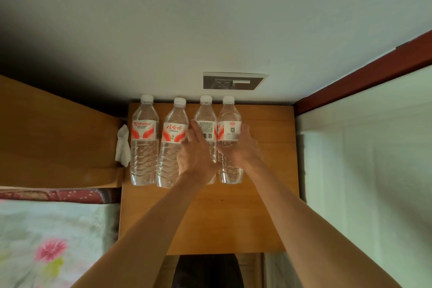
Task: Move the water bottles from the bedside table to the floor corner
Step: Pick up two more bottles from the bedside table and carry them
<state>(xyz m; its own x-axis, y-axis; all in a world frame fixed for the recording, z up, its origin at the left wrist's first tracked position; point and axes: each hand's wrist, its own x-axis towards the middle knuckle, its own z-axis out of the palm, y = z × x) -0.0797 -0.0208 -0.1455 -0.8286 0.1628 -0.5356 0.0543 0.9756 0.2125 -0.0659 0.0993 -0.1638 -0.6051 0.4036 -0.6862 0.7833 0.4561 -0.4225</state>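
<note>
- Reaching forward with both arms, I have my hands on the two right-hand bottles of a row of four, just above the centre of the frame.
- My left hand point(196, 152) lies over the third bottle point(205, 119), its fingers fairly straight and pressed along that bottle's left flank.
- My right hand point(244, 147) grips the fourth bottle point(230, 128), its fingers curled round the right side at label height.
- The third and fourth bottles stand upright and touch each other between my hands.
- The second bottle point(171, 142) stands just left of my left hand, and the first bottle point(143, 147) stands beside it at the left end of the row.
- All four have white caps and red-and-white labels, and they stand at the back of the wooden bench point(264, 170), close to the wall point(210, 18).
- A grey socket plate point(233, 81) sits on the wall just above the two right-hand caps.
- A crumpled white tissue point(122, 147) hangs at the bench's left edge, against a wooden headboard point(53, 135).
- A flowered bed cover point(46, 241) fills the lower left of the frame.
- A dark red trim point(362, 72) runs diagonally across the upper right.
</note>
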